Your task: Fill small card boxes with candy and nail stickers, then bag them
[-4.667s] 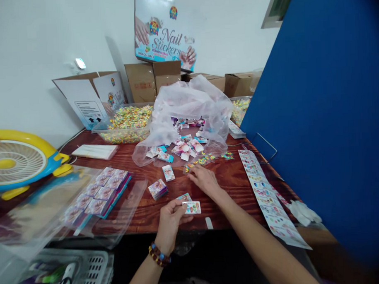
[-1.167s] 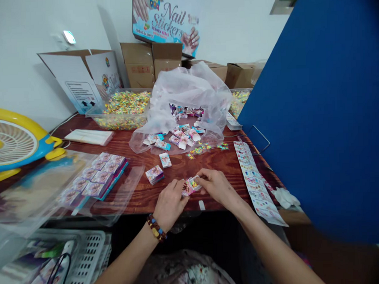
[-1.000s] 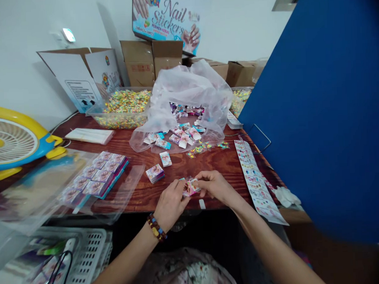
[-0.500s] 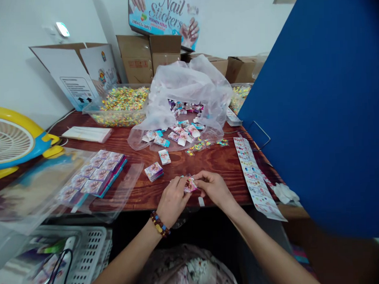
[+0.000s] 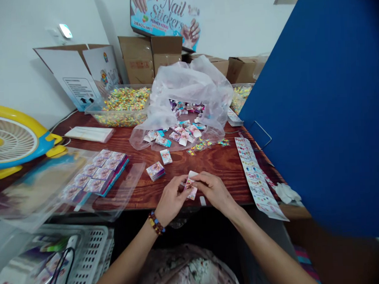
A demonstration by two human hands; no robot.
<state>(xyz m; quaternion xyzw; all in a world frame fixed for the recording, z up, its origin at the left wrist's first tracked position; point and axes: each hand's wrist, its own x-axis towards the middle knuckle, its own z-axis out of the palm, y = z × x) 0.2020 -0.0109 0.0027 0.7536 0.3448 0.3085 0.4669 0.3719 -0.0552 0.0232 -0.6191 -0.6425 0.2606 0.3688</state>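
A small pink and white box (image 5: 191,192) with a raised white flap is held between both hands near the table's front edge. My left hand (image 5: 172,199) grips its left side, fingers and thumb closed on it. From the right, my right hand (image 5: 213,191) pinches the box near its upper part. A small white slip (image 5: 203,200) lies just below my right hand. Beyond the hands are a short stack of small boxes (image 5: 155,171) and a single box (image 5: 166,156). More small boxes (image 5: 183,134) spill from a translucent plastic bag (image 5: 190,82).
Rows of small boxes (image 5: 99,172) lie left on clear plastic. A candy tub (image 5: 123,115) and yellow-blue fan (image 5: 18,137) stand behind. At right are a sticker strip (image 5: 256,177) and blue panel (image 5: 325,112). A white basket (image 5: 90,253) sits lower left.
The box between my hands has turned more upright, and its white flap now shows at the top. My fingers have shifted on it. The view has moved slightly.
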